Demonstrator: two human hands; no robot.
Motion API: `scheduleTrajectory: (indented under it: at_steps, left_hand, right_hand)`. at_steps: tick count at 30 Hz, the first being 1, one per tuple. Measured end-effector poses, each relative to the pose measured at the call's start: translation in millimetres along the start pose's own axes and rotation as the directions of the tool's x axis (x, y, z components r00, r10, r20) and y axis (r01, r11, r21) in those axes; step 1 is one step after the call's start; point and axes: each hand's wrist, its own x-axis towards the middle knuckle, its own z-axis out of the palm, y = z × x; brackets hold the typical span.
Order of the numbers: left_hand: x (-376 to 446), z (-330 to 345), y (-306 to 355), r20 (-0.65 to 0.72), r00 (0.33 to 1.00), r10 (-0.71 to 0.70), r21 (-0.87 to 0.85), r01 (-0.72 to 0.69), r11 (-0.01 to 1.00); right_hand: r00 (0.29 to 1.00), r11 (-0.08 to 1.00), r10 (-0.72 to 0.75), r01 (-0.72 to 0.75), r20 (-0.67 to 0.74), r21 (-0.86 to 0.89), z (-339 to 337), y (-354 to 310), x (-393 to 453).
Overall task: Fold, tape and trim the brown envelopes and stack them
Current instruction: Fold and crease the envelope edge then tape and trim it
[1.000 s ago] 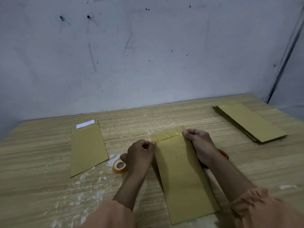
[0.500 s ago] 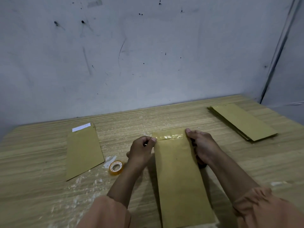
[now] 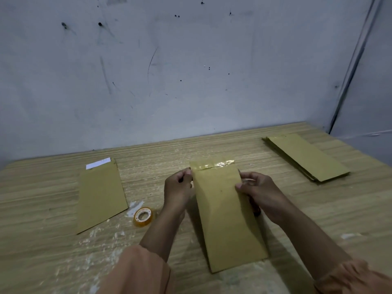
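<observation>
envelope [image 3: 227,211]: we see it mid-desk toward the near edge, long axis running away from us, flap folded at the far end with shiny tape [image 3: 216,165] across it.
left hand [image 3: 178,188]: we see fingers curled, pinching the envelope's left edge just below the flap.
right hand [image 3: 256,192]: we see it gripping the right edge, thumb on top of the paper; an orange object under it, can't tell what.
tape roll [image 3: 143,216]: flat on the desk [image 3: 53,209], left of the left wrist.
single envelope [image 3: 101,194]: near the left edge, white strip at its far end.
stack [image 3: 305,159]: far right corner.
</observation>
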Motion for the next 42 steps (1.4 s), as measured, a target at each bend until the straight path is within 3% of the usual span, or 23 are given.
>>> scheduleTrajectory:
  at_steps: [6, 9, 13, 18, 30, 38, 42]
  left_hand:
    - [-12.5, 12.4, -2.5, 0.301, 0.95, -0.079, 0.035, 0.072, 0.997]
    - [-6.4, 28.4, -3.5, 0.279, 0.958, -0.066, 0.009, 0.066, 0.998]
    - [7.5, 54.5, 2.3, 0.179, 0.981, -0.07, -0.098, 0.089, 0.991]
    - [24.9, 103.3, 8.2, 0.161, 0.984, -0.078, -0.156, 0.103, 0.982]
    - [66.2, 228.1, 21.7, 0.368, 0.93, -0.016, 0.069, -0.01, 0.998]
    - [82.2, 276.4, 14.6, 0.522, 0.852, -0.046, 0.364, -0.174, 0.915]
    - [84.8, 267.6, 11.8, 0.496, 0.869, -0.002, 0.419, -0.237, 0.877]
  right_hand:
    - [0.994, 0.996, -0.058, 0.052, -0.088, -0.069, -21.3, -8.7, 9.5]
    - [0.99, 0.991, -0.072, 0.057, -0.12, -0.123, -36.3, -10.3, 17.2]
    - [0.993, 0.976, 0.013, -0.038, -0.12, -0.213, -54.6, -5.7, 24.1]
    - [0.966, 0.973, -0.035, -0.025, -0.258, -0.229, -92.8, -8.5, 44.4]
    - [0.879, 0.915, -0.126, -0.076, -0.461, -0.396, -192.2, -12.3, 125.9]
    - [0.822, 0.799, -0.097, -0.272, -0.561, -0.536, -216.4, 11.3, 153.3]
    - [0.799, 0.706, -0.121, -0.348, -0.589, -0.617, -207.5, 12.3, 149.5]
